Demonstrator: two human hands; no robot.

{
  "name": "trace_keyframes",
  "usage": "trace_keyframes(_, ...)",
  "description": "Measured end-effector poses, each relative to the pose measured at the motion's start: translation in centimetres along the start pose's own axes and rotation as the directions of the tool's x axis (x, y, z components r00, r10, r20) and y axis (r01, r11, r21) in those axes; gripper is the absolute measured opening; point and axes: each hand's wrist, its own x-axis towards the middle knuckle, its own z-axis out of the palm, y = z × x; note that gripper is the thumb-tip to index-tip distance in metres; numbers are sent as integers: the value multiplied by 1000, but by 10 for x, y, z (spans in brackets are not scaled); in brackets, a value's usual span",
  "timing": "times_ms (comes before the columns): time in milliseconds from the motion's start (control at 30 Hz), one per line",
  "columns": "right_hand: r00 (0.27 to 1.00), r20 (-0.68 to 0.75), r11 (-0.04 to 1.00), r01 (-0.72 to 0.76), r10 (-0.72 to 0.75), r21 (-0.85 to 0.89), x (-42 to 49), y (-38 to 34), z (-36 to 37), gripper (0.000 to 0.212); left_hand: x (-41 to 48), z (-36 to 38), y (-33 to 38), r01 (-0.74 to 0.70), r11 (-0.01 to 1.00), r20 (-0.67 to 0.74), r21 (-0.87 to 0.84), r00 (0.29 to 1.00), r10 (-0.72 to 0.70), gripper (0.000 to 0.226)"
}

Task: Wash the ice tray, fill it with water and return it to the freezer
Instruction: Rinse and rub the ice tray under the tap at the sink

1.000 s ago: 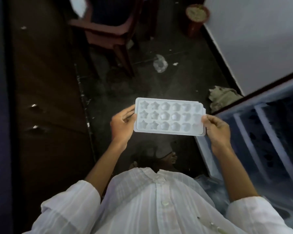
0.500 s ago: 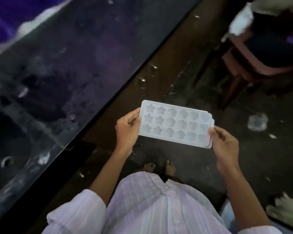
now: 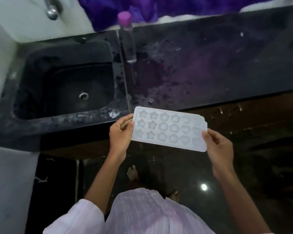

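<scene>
- Head view: white ice tray (image 3: 169,128) held in the air by both hands, cavities facing up, tilted slightly with its right end lower.
- Tray sits in front of the black countertop (image 3: 210,65), its far left corner overlapping the counter's front edge, just right of the sink (image 3: 66,81).
- Left hand (image 3: 120,135) grips the tray's left short end, fingers closed on the rim, thumb on top.
- Right hand (image 3: 218,147) grips the right short end near the lower corner, thumb on top, fingers curled beneath (fingertips hidden under the tray).
- Cavities are stars on the left, rounder flower-like shapes in the middle, heart-like ones on the right (blurred, contents cannot tell).
- Sink is dark, set into the counter at left, drain (image 3: 83,95) visible at its bottom.
- Metal tap (image 3: 51,10) above the sink's back edge, near the white wall.
- Clear bottle with a purple cap (image 3: 126,36) stands on the counter just right of the sink.
- White sleeves and shirt (image 3: 150,215) at bottom; bare foot (image 3: 132,173) on the dark glossy floor.
</scene>
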Motion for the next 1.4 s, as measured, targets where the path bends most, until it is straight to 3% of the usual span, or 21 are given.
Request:
trace_keyframes(200, 987, 150, 996, 62, -52, -57, 13, -25, 93, 15, 37, -71, 14, 28, 991, -146, -131, 988, -48, 18)
trace_keyframes(500, 943, 312, 984, 153, -117, -94, 26, -68, 218, 16, 107, -157, 23, 129, 952, -151, -277, 973, -176, 19)
trace_keyframes(800, 883, 450, 976, 197, -136, -92, 61, -121, 307, 19, 157, -187, 45, 85, 965, -272, -250, 950, -154, 17)
trace_keyframes(1100, 777, 610, 950, 286, -155, -122, 101, -174, 391, 21, 200, -208, 77, 8, 921, -449, -389, 872, -197, 18)
trace_keyframes(1267, 765, 580, 896, 426, -280, -129, 108, -224, 440, 23, 226, -224, 84, -14, 918, -514, -397, 832, -210, 16)
trace_keyframes(1400, 694, 658, 908, 418, -292, -38, 119, -269, 508, 10, 253, -243, 84, 4, 935, -520, -355, 830, -201, 15)
